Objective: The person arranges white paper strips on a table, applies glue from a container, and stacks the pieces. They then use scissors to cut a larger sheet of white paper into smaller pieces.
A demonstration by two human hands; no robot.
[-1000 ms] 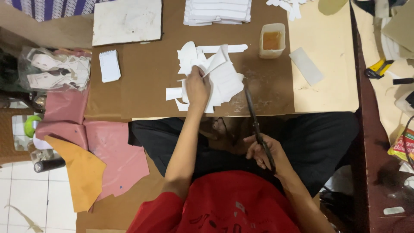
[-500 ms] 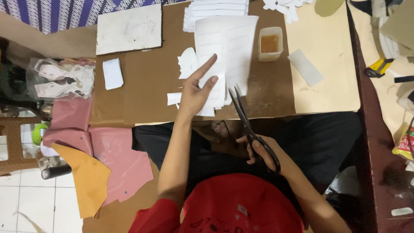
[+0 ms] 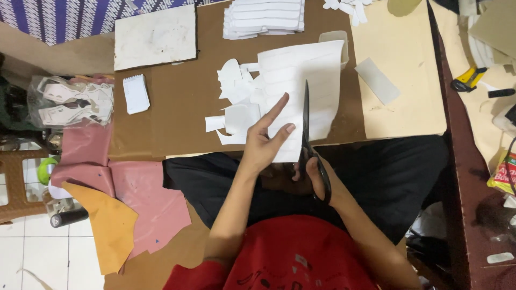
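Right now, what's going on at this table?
A person in a red shirt is cutting a large white sheet with black scissors. The right hand is in the scissor handles, with the blades pointing up along the sheet. The left hand steadies the sheet's near edge, fingers spread. The sheet lies on a brown cardboard work surface, beside a scatter of small white cut pieces. A stack of white strips sits at the far edge, and pink and orange material lies to the person's left.
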